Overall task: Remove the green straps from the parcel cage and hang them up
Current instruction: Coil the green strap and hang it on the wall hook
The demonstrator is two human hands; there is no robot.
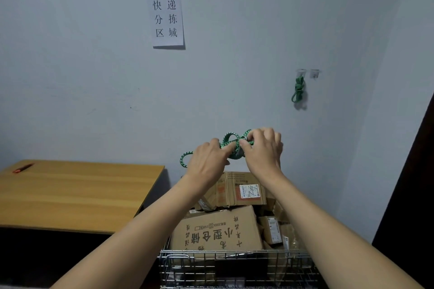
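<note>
Both hands are raised above the wire parcel cage, and a coiled green strap is held up between them. Its loops are gripped by the curled fingers of the left hand; what seems to be a metal hook at its end is pinched by the right hand. A second green strap is hung on a wall hook to the upper right. Cardboard boxes are piled in the cage. A wooden desk is seen at left.

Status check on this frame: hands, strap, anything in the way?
Left hand and right hand grip the green strap, looped up, above the parcel cage. Second strap hangs on a wall hook; free hook beside it. Nothing in the way.
</note>
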